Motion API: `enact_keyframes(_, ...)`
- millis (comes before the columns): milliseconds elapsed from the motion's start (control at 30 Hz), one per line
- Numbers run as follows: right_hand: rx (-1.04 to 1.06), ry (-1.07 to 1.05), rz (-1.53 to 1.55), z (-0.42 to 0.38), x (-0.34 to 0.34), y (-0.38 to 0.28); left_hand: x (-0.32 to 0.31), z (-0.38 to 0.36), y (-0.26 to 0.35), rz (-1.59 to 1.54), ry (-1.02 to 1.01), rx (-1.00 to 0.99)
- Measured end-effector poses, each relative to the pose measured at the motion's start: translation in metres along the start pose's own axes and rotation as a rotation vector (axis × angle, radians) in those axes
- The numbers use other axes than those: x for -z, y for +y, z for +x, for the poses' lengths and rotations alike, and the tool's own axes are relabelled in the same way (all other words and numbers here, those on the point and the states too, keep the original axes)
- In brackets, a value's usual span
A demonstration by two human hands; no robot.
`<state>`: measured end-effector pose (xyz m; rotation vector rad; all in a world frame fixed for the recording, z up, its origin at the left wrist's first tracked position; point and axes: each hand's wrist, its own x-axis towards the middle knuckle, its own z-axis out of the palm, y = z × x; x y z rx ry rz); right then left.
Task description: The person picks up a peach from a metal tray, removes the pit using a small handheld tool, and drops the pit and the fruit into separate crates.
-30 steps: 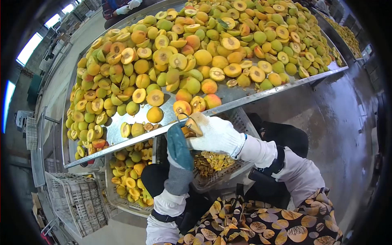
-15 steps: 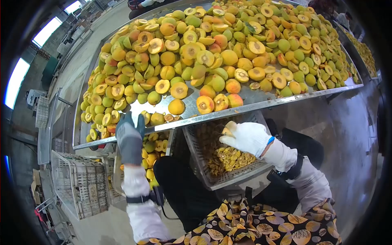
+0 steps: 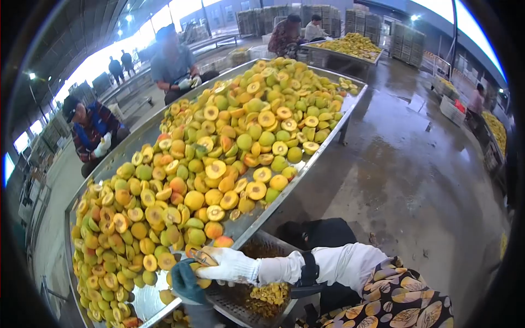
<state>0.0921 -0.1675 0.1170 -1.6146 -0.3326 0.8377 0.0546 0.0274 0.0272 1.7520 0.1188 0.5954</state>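
At the near edge of the metal table (image 3: 298, 197), my hands are close together. My left hand (image 3: 188, 284), in a dark grey-green glove, is closed round a peach half (image 3: 204, 283), mostly hidden by glove and fingers. My right hand (image 3: 227, 264), in a white knitted glove, grips a small curved tool (image 3: 201, 257) that looks like metal, held right above the left fingers. Many halved yellow peaches (image 3: 216, 169) are heaped on the table, several showing brown pits. Below my right wrist, a plastic crate (image 3: 284, 246) holds pits and yellow scraps (image 3: 269, 294).
Across the table, a person in a grey-blue shirt (image 3: 172, 63) and another in a dark patterned top (image 3: 90, 131) sit with gloved hands. A second peach-laden table (image 3: 350, 46) is farther back. Wet floor (image 3: 394, 147) stretches to the right, with stacked crates (image 3: 407, 44) behind.
My view has lifted and turned right, bringing in the other people. My right hand has come over to my left hand. The left hand now holds a peach half.
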Motion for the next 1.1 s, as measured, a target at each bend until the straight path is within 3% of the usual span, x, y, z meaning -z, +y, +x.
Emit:
enact_keyframes(67, 0.261, 0.350, -0.239, 0.024, 0.003, 0.034, -0.033, -0.005, 0.007, 0.535, 0.057, -0.561)
enact_keyframes(133, 0.557, 0.654, -0.501, 0.049, -0.005, 0.068, -0.073, -0.020, 0.012, -0.658, -0.026, -0.010)
enact_keyframes(200, 0.559, 0.535, -0.221, 0.043, -0.001, 0.068, -0.087, -0.022, 0.010, -1.032, -0.043, 0.159)
enact_keyframes(267, 0.547, 0.558, -0.344, 0.030, 0.005, 0.058, -0.085, -0.027, -0.023, -0.908, 0.036, 0.205)
enact_keyframes(333, 0.462, 0.507, -0.413, 0.023, 0.012, 0.049, -0.090, -0.014, 0.016, -1.017, 0.159, 0.437)
enact_keyframes(367, 0.448, 0.468, -0.502, 0.020, 0.016, 0.042, -0.091, -0.012, 0.004, -1.096, 0.202, 0.443)
enact_keyframes(400, 0.557, 0.490, -0.582, 0.021, 0.017, 0.049, -0.090, -0.011, -0.009, -1.073, 0.165, 0.387)
enact_keyframes(433, 0.559, 0.457, -0.644, 0.019, 0.016, 0.051, -0.089, -0.016, -0.018, -0.808, 0.196, 0.342)
enact_keyframes(500, 0.501, 0.379, -0.680, 0.010, 0.015, 0.050, -0.089, -0.017, 0.003, -0.587, 0.191, 0.294)
enact_keyframes(667, 0.272, 0.230, -0.697, -0.014, 0.021, 0.040, -0.062, -0.010, 0.014, -0.843, 0.054, 0.374)
enact_keyframes(700, 0.209, 0.196, -0.694, -0.010, 0.022, 0.044, -0.060, -0.007, 0.007, -0.873, 0.106, 0.416)
enact_keyframes(800, 0.205, 0.165, -0.669, -0.009, 0.013, 0.050, -0.064, -0.022, 0.022, -0.444, 0.072, 0.202)
enact_keyframes(833, 0.263, 0.203, -0.726, -0.009, 0.008, 0.051, -0.070, -0.022, 0.029, -0.782, 0.131, 0.309)
enact_keyframes(967, 0.425, 0.299, -0.779, -0.001, 0.002, 0.062, -0.076, -0.027, 0.029, -0.697, 0.146, 0.233)
enact_keyframes(1033, 0.430, 0.319, -0.745, -0.003, -0.001, 0.063, -0.077, -0.028, 0.020, -0.532, 0.158, 0.107)
enact_keyframes(1100, 0.392, 0.318, -0.705, -0.002, -0.004, 0.064, -0.075, -0.029, 0.021, -0.627, 0.158, 0.154)
